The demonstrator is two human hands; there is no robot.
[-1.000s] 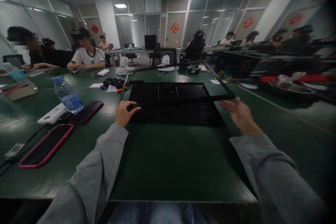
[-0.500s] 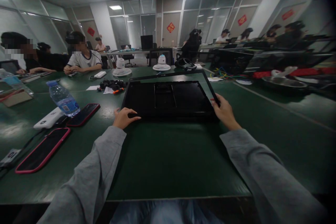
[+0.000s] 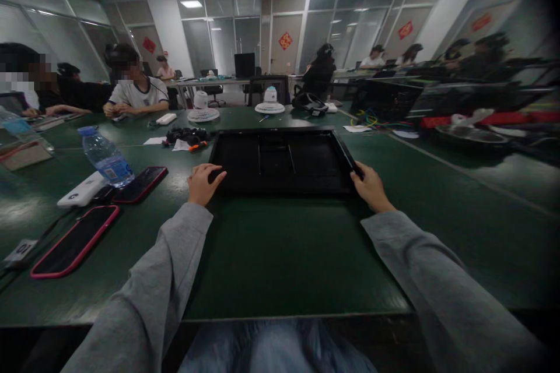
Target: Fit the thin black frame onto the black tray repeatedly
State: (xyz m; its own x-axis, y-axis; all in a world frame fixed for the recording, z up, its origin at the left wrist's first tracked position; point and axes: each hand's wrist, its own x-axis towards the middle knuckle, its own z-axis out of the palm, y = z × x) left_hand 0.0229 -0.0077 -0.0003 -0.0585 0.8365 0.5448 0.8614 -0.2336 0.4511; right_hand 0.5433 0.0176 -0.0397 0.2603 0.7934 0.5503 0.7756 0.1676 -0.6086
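A thin black rectangular frame [image 3: 245, 130] lies over a shallow black tray-like panel [image 3: 236, 157] on the green table. Their dark edges blend together, so I cannot tell whether they are seated flush. My left hand [image 3: 202, 184] is at the near left corner, thumb and fingers bent around the frame's edge. At the right side, my right hand [image 3: 370, 186] grips the frame's edge, its thumb on top and its other fingers partly hidden.
On the left are a water bottle [image 3: 107, 160], a white power bank [image 3: 83, 189] and two phones, one red-rimmed [image 3: 76, 242]. Beyond the panel stand small white fans [image 3: 270, 102]. Cables [image 3: 367, 120] and a metal pan [image 3: 468, 135] sit right. Other people [image 3: 137, 90] sit around.
The frame's far side and right side have come down onto the panel, closing the gap between them. Both hands have moved down with it, and the left fingers sit slightly further back.
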